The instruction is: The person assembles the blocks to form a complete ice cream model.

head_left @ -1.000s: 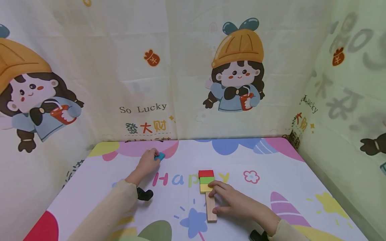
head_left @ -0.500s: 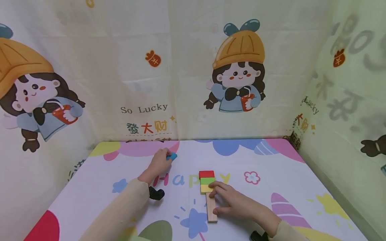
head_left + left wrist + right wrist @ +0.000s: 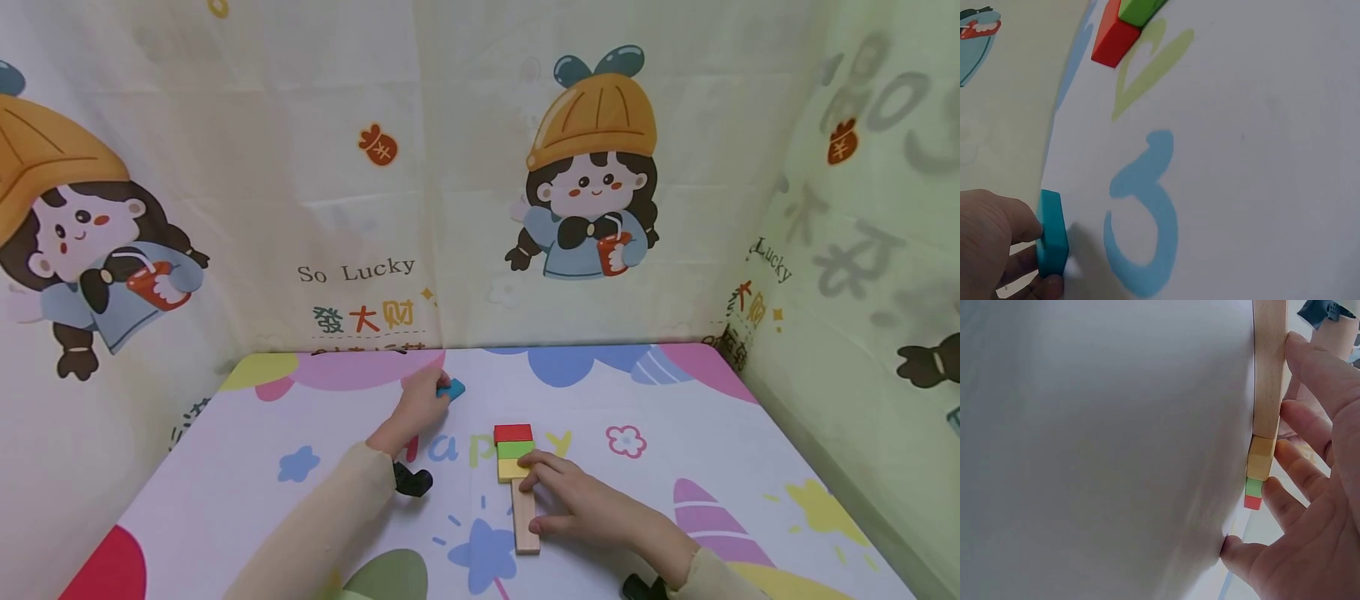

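My left hand (image 3: 420, 403) pinches a blue block (image 3: 453, 389) between thumb and fingers, near the back of the table and left of the row of blocks. In the left wrist view the blue block (image 3: 1053, 234) appears tilted beside the thumb. A red block (image 3: 513, 433), a green block (image 3: 515, 450) and a yellow block (image 3: 509, 471) lie in line, touching. A plain wooden strip (image 3: 526, 529) extends from the yellow one toward the person. My right hand (image 3: 588, 502) lies along the row's right side, its fingertips touching the yellow block and the strip.
The table (image 3: 600, 567) wears a white printed cover with coloured letters and shapes. Printed cloth walls (image 3: 465, 192) enclose its back and sides. A black wrist mount (image 3: 412, 480) hangs below the left cuff, and another black mount (image 3: 641, 587) sits at the right cuff.
My left hand has carried the blue block rightward along the back of the table, closer to the row. The right hand and the row of blocks have stayed in place.
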`<state>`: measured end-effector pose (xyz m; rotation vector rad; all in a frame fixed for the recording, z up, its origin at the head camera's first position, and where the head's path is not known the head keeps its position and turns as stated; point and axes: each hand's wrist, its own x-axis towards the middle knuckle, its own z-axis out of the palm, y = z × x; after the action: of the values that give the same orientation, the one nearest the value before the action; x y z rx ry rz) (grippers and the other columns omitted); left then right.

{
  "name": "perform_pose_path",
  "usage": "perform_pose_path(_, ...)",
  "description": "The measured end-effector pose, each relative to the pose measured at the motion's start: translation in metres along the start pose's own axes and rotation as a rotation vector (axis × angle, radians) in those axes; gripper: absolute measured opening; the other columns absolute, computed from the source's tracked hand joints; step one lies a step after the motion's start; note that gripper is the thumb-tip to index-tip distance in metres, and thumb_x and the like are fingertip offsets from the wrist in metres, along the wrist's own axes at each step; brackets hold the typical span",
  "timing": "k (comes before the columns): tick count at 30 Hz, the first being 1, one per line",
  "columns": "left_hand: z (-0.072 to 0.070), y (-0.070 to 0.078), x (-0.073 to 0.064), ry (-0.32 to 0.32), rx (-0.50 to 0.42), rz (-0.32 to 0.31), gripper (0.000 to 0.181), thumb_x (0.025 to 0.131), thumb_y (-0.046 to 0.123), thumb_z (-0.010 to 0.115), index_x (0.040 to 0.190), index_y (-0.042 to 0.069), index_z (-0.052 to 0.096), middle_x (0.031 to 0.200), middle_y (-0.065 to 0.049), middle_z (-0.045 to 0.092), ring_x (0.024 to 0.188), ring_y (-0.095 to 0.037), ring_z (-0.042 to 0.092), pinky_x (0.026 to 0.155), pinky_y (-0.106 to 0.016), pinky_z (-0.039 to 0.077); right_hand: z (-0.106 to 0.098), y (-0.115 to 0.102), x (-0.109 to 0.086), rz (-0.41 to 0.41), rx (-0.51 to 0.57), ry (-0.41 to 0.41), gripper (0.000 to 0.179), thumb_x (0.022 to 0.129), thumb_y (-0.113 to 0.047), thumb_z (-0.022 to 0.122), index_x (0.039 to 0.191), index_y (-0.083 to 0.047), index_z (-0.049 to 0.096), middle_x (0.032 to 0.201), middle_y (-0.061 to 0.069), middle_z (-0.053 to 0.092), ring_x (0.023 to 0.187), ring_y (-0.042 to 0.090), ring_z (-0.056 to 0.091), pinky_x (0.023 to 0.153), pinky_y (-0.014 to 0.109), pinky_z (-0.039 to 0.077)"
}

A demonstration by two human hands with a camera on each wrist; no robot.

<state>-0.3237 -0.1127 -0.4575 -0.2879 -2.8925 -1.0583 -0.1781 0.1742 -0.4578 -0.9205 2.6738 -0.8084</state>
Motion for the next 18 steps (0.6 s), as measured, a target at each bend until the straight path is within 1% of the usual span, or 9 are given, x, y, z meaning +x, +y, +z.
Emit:
perform_pose_path(4, 0.004, 0.006, 0.002, -0.017, -0.001, 0.011, 0.018, 0.096, 0.007, 0.064, 0.114, 0.005, 0.064, 0.116, -0.012, 0.066, 0.106, -0.028, 0.059, 0.106, -0.049, 0.05, 0.0, 0.0, 0.0, -0.003, 0.0, 0.0, 0.031, 0.091, -0.042, 0.077, 0.116, -0.032, 0.061, 0.152, -0.006, 0.046, 0.139, 0.023, 0.046, 0.117, 0.049, 0.041)
perform_pose_path(6, 0.005, 0.009, 0.002, -0.022, -0.005, 0.006, 0.017, 0.097, 0.007, 0.064, 0.113, 0.006, 0.065, 0.115, -0.012, 0.067, 0.105, -0.028, 0.059, 0.106, -0.049, 0.051, 0.0, 0.0, 0.001, -0.006, 0.0, 0.001, 0.032, 0.091, -0.041, 0.078, 0.116, -0.031, 0.061, 0.152, -0.006, 0.046, 0.139, 0.023, 0.046, 0.117, 0.049, 0.041)
perform_pose_path(12, 0.01, 0.017, 0.003, -0.043, -0.021, 0.024, 0.018, 0.096, 0.005, 0.064, 0.114, 0.006, 0.066, 0.114, -0.011, 0.066, 0.104, -0.027, 0.059, 0.104, -0.049, 0.052, 0.0, 0.0, 0.001, 0.008, 0.006, -0.003, 0.032, 0.091, -0.046, 0.077, 0.116, -0.034, 0.06, 0.152, -0.007, 0.045, 0.139, 0.024, 0.046, 0.116, 0.049, 0.041)
perform_pose_path(14, 0.012, 0.019, 0.003, -0.047, -0.024, 0.019, 0.019, 0.097, 0.005, 0.064, 0.115, 0.006, 0.066, 0.116, -0.011, 0.066, 0.105, -0.026, 0.058, 0.105, -0.048, 0.052, 0.0, 0.001, 0.002, 0.016, 0.011, -0.008, 0.032, 0.091, -0.047, 0.076, 0.115, -0.035, 0.06, 0.153, -0.007, 0.045, 0.14, 0.024, 0.045, 0.116, 0.05, 0.041)
perform_pose_path(18, 0.016, 0.022, 0.004, -0.041, -0.011, 0.032, 0.018, 0.096, 0.004, 0.064, 0.114, 0.006, 0.067, 0.116, -0.011, 0.066, 0.105, -0.026, 0.058, 0.104, -0.047, 0.052, 0.0, 0.001, 0.002, 0.026, 0.013, -0.015, 0.032, 0.091, -0.049, 0.076, 0.116, -0.036, 0.06, 0.153, -0.008, 0.045, 0.14, 0.023, 0.045, 0.116, 0.05, 0.041)
